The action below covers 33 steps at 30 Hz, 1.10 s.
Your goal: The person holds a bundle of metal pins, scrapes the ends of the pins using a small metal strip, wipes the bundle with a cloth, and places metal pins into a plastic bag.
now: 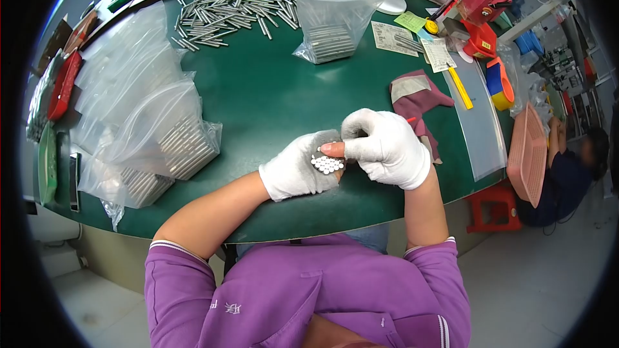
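A bundle of metal rods (327, 165), its round ends facing up, is wrapped by my left hand (298, 166), which wears a white glove. My right hand (387, 148), gloved too with a bare thumb tip, is closed at the top of the bundle; the thumb touches the rod ends. A thin red-tipped item shows behind the right hand, and whether its fingers hold it is unclear. Beyond both hands lies a loose pile of metal rods (242, 1), and a clear bag (332, 22) with rods stands beside it.
Plastic bags with rods (190, 145) cover the left of the green table (271, 90). To the right are a maroon cloth (412, 100), a yellow cutter (460, 87), paper slips (394, 37), a tape roll (500, 84) and a pink basket (527, 154). Another person (564, 180) sits at far right.
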Motion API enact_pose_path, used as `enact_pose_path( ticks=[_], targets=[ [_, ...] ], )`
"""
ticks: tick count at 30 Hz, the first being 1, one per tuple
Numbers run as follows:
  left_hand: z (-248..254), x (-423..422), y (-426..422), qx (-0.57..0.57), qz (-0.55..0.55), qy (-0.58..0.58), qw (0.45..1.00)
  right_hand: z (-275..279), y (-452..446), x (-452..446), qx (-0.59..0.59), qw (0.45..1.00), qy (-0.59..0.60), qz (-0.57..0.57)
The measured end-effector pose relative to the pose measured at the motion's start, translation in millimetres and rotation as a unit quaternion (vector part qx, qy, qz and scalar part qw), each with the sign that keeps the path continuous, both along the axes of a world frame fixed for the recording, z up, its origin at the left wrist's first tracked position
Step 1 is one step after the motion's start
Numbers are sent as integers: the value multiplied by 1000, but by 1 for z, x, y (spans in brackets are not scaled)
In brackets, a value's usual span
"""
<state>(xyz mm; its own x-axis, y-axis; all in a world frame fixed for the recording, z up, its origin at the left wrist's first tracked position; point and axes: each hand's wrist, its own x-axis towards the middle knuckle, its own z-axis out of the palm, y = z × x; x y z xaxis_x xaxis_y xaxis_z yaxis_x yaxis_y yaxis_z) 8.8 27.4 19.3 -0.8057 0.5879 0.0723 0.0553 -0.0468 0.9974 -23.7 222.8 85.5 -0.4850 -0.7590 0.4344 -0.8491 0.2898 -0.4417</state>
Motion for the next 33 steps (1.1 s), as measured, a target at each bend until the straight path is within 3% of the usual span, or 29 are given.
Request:
enact_pose_path(
  ticks=[4, 8, 14, 16, 23, 27, 33],
  targets=[
    [3, 3, 2, 50, 18, -33, 998, 1, -3, 1, 10, 1000, -20, -16],
    [1, 0, 1, -1, 12, 24, 1000, 2, -8, 3, -3, 999, 34, -7],
    [-3, 1, 0, -5, -2, -14, 1000, -1, -4, 1, -3, 1000, 13, -12],
    [4, 2, 2, 41, 10, -14, 999, 4, -10, 4, 5, 1000, 15, -6],
    [3, 0, -2, -6, -12, -11, 1000, -1, 9, -1, -6, 999, -43, -8],
    [5, 2, 3, 37, 27, 0, 999, 2, -12, 7, -19, 1000, -7, 15],
    [2, -1, -2, 5, -22, -22, 1000, 2, 9, -2, 19, 999, -25, -15]
  ],
)
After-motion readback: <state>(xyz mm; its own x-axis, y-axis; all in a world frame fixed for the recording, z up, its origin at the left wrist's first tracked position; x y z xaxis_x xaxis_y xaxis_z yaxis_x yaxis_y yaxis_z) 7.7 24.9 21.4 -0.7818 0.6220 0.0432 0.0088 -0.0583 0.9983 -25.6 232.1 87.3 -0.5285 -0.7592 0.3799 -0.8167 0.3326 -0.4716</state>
